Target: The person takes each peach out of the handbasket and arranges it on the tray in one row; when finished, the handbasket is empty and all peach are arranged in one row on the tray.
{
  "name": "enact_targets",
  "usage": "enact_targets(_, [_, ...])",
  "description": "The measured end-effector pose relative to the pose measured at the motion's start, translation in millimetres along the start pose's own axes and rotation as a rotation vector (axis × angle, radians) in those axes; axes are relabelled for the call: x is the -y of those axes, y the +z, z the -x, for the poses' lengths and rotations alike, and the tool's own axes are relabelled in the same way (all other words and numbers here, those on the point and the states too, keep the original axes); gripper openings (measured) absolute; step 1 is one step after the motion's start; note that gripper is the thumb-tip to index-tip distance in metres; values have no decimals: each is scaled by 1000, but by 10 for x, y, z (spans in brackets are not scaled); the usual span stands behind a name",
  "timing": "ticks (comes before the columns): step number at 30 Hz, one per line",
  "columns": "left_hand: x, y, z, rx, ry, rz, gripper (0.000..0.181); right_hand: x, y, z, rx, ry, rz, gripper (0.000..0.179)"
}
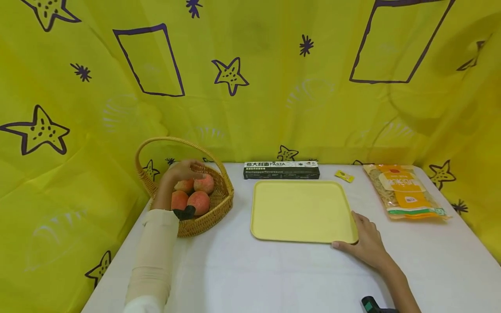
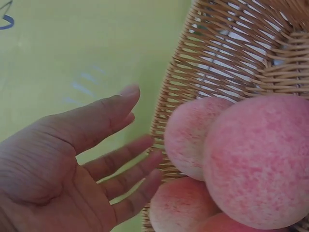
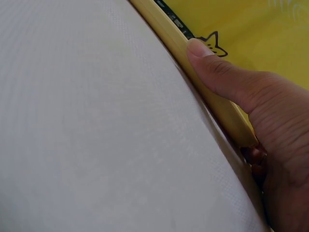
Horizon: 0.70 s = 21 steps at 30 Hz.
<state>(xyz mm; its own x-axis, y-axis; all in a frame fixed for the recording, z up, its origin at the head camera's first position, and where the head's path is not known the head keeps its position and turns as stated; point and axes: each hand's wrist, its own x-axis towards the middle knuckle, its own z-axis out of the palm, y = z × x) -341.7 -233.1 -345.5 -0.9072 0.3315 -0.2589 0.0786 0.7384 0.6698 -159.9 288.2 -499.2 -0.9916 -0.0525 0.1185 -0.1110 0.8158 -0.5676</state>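
My left hand [image 1: 181, 170] is over the wicker basket [image 1: 209, 224], its fingers extended and apart. In the left wrist view the open palm [image 2: 63, 169] holds nothing, and the fingertips come close to the peaches; whether they touch one I cannot tell. Several pinkish-red peaches [image 1: 198, 202] lie in the basket, partly hidden by my left arm. My right hand [image 1: 367, 241] grips the near right corner of a yellow rectangular tray [image 1: 301, 211], which lies flat. The thumb [image 3: 217, 72] lies along the tray's front edge in the right wrist view, and the other fingers are along its right side.
Behind the tray stands a dark pasta box [image 1: 282, 170], with a small yellow packet [image 1: 344, 176] to its right. A bag of dried noodles [image 1: 407, 191] lies at the far right. The basket's tall handle [image 1: 184, 141] arches upward. A yellow patterned curtain [image 1: 266, 117] borders the white table [image 1: 250, 278].
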Motion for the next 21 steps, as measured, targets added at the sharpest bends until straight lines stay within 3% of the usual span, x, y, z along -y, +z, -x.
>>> enact_targets(11, [44,20,-151,48,52,-57,54,-26,-20,-12,-12,-19,2,116])
enact_targets(17, [95,49,-150,112,76,-72,48,-13,-34,-32,8,-2,4,117])
enact_targets(21, [114,59,-140,111,68,-66,46,-18,-23,-28,17,12,6,118])
